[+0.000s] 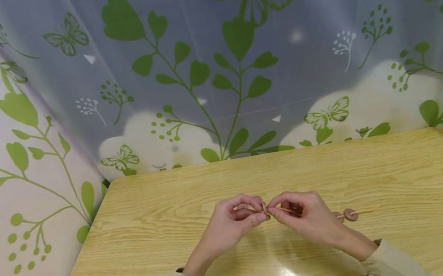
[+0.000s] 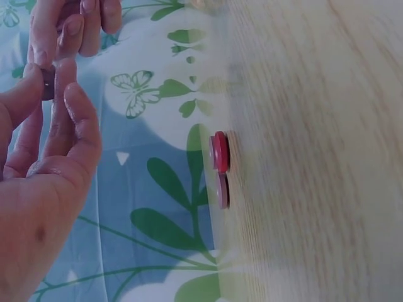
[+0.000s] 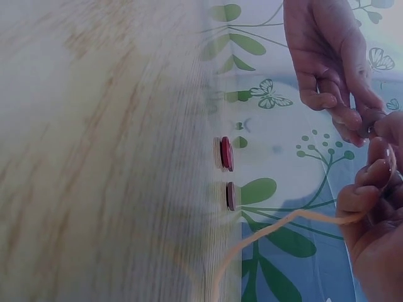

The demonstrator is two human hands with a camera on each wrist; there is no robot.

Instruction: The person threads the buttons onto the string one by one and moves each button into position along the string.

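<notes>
Button [image 1: 264,208], brown, small, is held up edge-on above the middle of the table, between two bare hands. Left hand [image 1: 230,222] has it pinched between thumb and fingertips; remaining fingers curve loosely behind. Right hand [image 1: 308,215] comes in from the right, thumb and forefinger pressed together on an orange cord [image 3: 267,234] just beside the button, fingertips near or touching it. Whether the cord passes through a hole: cannot tell, fingers cover it. Cord leaves the right hand and hangs down in a bent line, seen in the right wrist view. Right of the right wrist, two brown buttons [image 1: 350,215] rest on the table side by side, one partly hidden by the arm; a pale cord end [image 1: 370,210] runs from them to the right. Link between the two lengths hidden behind the hand. Both wrist views show a red button [image 2: 221,151] on the table with a brownish disc [image 2: 223,191] near it and another close behind. Beige sleeves [image 1: 395,262] on both forearms, dark wrist devices below. Wooden table [image 1: 139,217], light grain, bright glare at the near edge. Far side: leaf-and-butterfly curtain [image 1: 194,99].
</notes>
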